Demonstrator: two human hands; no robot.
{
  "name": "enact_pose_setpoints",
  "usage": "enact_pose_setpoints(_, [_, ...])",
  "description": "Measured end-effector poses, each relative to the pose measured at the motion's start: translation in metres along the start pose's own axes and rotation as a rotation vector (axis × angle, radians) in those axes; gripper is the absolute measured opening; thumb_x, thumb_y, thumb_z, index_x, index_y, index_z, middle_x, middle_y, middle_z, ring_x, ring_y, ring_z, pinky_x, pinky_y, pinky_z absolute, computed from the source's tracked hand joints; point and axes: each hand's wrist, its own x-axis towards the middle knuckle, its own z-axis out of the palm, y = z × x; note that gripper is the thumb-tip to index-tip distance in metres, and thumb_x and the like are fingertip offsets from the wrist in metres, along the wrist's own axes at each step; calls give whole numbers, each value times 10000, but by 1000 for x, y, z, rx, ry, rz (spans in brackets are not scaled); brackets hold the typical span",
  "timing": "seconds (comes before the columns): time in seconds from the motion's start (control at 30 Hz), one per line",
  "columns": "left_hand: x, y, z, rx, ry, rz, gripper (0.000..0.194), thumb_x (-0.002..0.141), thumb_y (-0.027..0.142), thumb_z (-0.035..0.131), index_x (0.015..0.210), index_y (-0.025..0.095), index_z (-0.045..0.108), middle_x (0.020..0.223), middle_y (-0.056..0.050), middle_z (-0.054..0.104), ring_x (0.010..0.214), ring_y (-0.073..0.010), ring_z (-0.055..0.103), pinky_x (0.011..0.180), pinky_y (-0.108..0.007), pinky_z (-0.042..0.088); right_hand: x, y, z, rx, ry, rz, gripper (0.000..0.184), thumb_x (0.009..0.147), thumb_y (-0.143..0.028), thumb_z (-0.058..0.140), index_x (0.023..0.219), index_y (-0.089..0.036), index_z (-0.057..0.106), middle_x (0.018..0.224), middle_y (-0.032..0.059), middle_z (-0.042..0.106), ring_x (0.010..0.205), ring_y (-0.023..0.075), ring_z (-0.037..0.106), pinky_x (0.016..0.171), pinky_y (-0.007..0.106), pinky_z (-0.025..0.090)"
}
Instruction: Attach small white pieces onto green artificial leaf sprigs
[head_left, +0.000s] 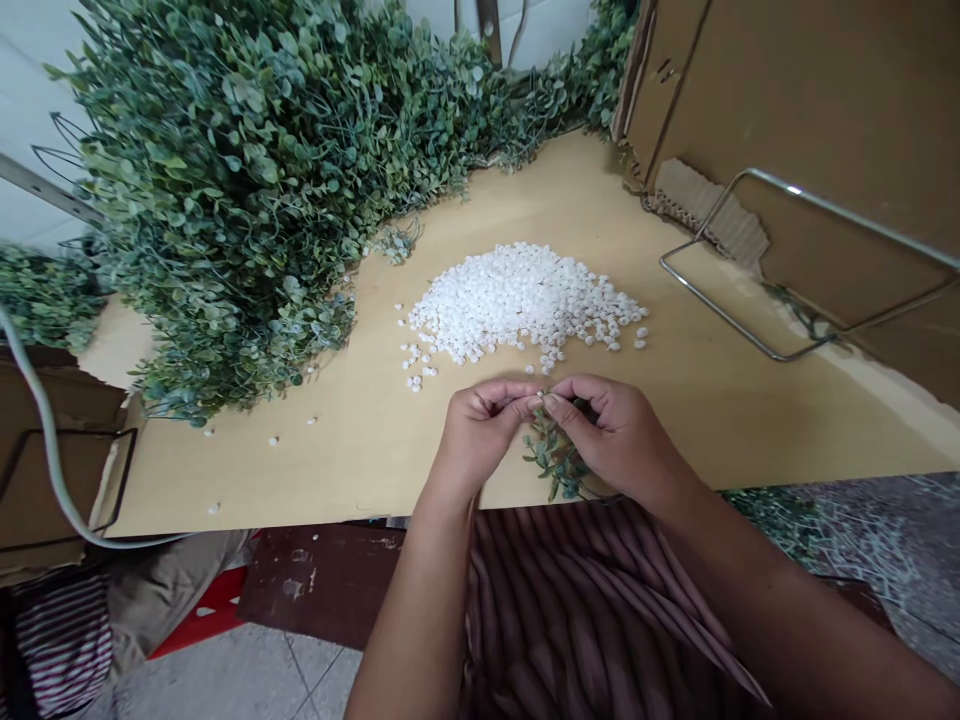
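My left hand [487, 430] and my right hand [619, 430] meet fingertip to fingertip above the table's front edge. The right fingers are closed on a sprig of artificial green leaves [553, 450], which hangs below them. My left thumb and forefinger pinch a tiny white bead-like piece at the sprig's tip, mostly hidden by the fingertips. Just beyond my hands lies a wide heap of small white bead-like pieces [517, 300], with several strays around it.
A big pile of artificial foliage [247, 180] covers the left and back of the wooden table [712, 400]. Cardboard [810, 100] with a bent metal wire frame [750, 340] stands at right. A pale cable [45, 420] curves at far left, near a person's leg [165, 600].
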Motion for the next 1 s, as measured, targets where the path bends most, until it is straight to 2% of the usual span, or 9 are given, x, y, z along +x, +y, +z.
enact_pose_setpoints(0.1, [-1,0,-1,-24,3,18,209,588,271,814,755,164,750,704,-24,714,554,-77,575,590,-206,514,1,0,1,5,-1,-33,252,782,-276,502,674,-108,657,557,2,590,507,19,450,507,106,336])
enact_pose_setpoints(0.3, [2,0,1,-28,-14,18,242,543,299,833,678,138,713,565,3,648,498,-71,544,493,-176,470,1,3,5,52,82,-12,256,773,-302,512,695,-101,650,607,14,621,564,31,518,561,114,383])
enact_pose_setpoints(0.47, [-9,0,1,44,63,88,353,639,337,782,934,155,716,893,-64,728,703,-114,636,608,-200,507,0,4,6,197,104,37,317,776,-397,535,729,-102,641,629,23,631,569,42,536,551,125,416])
enact_pose_setpoints(0.53, [-16,1,-1,97,63,88,358,677,362,753,960,148,711,947,-84,726,756,-130,647,657,-218,513,-1,5,5,243,133,52,356,759,-450,564,750,-104,644,634,24,632,562,42,536,545,125,426])
enact_pose_setpoints(0.67, [-25,5,-3,126,6,27,386,666,372,763,970,139,713,922,-91,730,813,-153,651,717,-238,511,-3,4,3,294,244,23,360,737,-470,606,756,-113,647,662,26,651,594,38,566,576,114,453])
enact_pose_setpoints(0.87, [-26,6,-7,97,-24,6,350,713,434,718,911,146,736,849,-70,729,688,-111,603,670,-223,484,-4,6,1,377,370,-23,334,770,-473,604,793,-140,615,722,24,664,654,37,607,609,107,492])
enact_pose_setpoints(1.0, [-24,2,-7,-7,-24,-9,264,656,352,780,842,168,746,804,-47,728,721,-108,618,700,-211,480,-5,7,0,411,432,-54,335,776,-483,606,818,-151,608,762,25,661,683,39,614,642,122,508])
